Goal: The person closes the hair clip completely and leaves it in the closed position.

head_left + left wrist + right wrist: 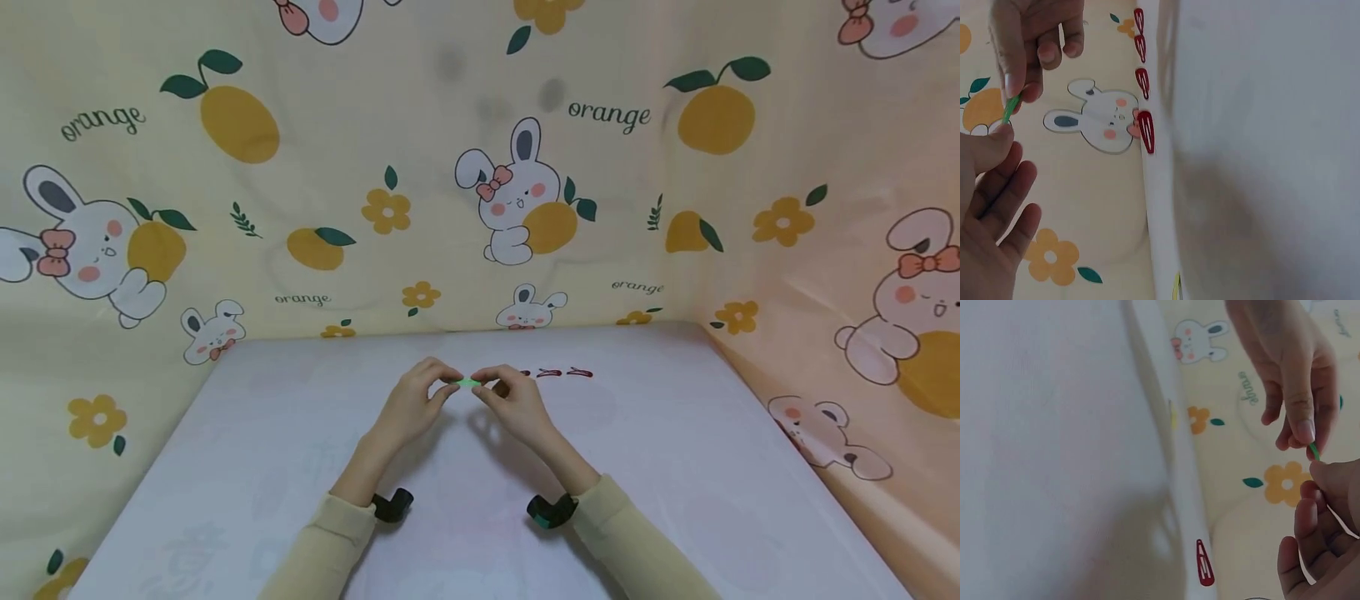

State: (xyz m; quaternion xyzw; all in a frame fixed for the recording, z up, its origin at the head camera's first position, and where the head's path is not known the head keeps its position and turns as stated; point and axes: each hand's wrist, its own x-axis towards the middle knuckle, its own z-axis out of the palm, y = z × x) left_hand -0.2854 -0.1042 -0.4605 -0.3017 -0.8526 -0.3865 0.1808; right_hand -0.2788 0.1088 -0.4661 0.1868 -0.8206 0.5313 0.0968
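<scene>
A slim green hair clip (468, 382) is held above the table between both hands. My left hand (411, 404) pinches one end of it between thumb and finger. The other end is pinched by my right hand (522, 406). Fingertips cover parts of the green clip (1011, 107) in the left wrist view. Beyond the hands, several red snap hair clips (580, 372) lie in a row on the table, partly hidden behind the right hand in the head view.
The white-covered table (637, 467) reaches back to a patterned curtain (420, 167), which also hangs along both sides. A small yellow item (1173, 417), only partly visible, lies near the table's far edge. Each wrist wears a black camera (551, 511).
</scene>
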